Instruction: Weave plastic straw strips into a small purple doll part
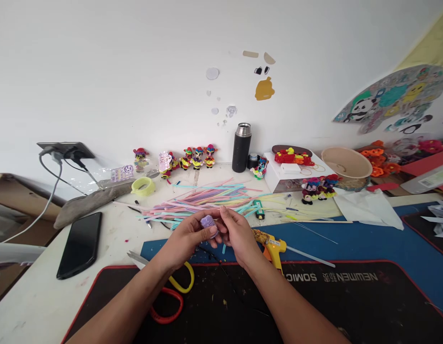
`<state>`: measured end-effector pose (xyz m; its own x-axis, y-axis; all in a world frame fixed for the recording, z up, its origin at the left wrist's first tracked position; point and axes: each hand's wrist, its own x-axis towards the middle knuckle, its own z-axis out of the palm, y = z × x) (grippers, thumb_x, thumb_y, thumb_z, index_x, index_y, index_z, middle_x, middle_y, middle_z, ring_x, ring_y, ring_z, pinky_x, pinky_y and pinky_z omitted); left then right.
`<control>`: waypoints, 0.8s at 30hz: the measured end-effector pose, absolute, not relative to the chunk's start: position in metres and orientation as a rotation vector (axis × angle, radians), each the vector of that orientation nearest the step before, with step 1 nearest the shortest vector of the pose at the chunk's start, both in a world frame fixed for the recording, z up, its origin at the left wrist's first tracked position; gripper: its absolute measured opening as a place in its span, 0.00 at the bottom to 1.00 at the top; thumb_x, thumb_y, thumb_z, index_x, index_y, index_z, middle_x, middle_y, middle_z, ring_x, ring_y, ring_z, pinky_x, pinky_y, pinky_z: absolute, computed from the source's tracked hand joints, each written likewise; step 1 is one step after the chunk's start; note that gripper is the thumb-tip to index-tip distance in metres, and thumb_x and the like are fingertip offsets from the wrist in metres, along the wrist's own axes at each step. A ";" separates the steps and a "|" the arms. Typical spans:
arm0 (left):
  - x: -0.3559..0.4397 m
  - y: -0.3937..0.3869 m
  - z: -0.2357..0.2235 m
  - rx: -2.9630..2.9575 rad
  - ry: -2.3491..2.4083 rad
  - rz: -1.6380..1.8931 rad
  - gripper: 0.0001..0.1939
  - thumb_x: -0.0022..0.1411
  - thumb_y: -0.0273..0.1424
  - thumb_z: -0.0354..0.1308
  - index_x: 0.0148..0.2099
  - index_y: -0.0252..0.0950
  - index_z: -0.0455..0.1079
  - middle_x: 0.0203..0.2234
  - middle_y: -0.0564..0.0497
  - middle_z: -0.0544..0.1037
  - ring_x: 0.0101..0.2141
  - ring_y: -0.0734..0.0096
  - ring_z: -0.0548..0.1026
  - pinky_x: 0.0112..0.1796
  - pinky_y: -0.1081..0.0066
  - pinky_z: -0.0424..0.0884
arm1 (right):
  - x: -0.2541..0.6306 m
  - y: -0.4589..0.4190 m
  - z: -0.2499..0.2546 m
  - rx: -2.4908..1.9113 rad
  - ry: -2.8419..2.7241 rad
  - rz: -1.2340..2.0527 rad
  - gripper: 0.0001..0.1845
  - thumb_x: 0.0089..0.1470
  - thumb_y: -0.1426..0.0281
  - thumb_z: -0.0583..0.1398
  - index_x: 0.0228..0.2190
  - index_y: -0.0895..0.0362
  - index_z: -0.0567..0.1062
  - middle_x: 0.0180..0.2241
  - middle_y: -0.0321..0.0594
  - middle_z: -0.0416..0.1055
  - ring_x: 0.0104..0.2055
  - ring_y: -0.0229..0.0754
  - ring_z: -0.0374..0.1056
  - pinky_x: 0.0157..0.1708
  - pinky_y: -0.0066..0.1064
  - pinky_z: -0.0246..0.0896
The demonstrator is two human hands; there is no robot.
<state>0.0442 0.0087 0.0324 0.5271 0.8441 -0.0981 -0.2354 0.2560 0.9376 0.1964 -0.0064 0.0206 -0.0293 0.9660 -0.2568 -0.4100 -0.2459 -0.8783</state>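
Between the thumb and fingers of my left hand (187, 236) is a small lilac coil of fuzzy pipe cleaner (208, 221). Close against it on the right, my right hand (241, 239) has its thumb and forefinger pinched together; what lies in that pinch, if anything, is too small to make out. Behind both hands spreads a loose pile of pastel pipe cleaners (214, 195). Scissors with one red and one yellow handle (191, 279) lie partly under my left forearm. A yellow hot glue gun (277, 247) with a glue stick rests just right of my right hand.
A black mat (314, 306) covers the front of the table. On the left lies a phone (80, 244). Along the wall stand several small pipe-cleaner figures (197, 158), a black flask (242, 149) and a white box (296, 176). Yellow tape (143, 186) sits back left.
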 end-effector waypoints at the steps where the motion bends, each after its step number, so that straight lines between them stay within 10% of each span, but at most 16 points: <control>1: 0.044 0.009 0.032 1.070 0.688 0.808 0.23 0.62 0.36 0.71 0.57 0.34 0.77 0.36 0.44 0.83 0.31 0.65 0.79 0.33 0.69 0.75 | 0.196 -0.007 0.021 -1.074 -0.733 1.546 0.29 0.51 0.41 0.67 0.31 0.57 0.77 0.17 0.27 0.57 0.15 0.33 0.55 0.15 0.25 0.41; 24: 0.047 0.012 0.025 0.858 0.714 1.163 0.14 0.62 0.40 0.71 0.46 0.38 0.79 0.56 0.42 0.80 0.59 0.50 0.73 0.56 0.59 0.67 | 0.189 -0.011 0.019 -1.024 -0.857 1.577 0.28 0.53 0.43 0.66 0.33 0.56 0.73 0.23 0.30 0.66 0.15 0.30 0.53 0.14 0.25 0.37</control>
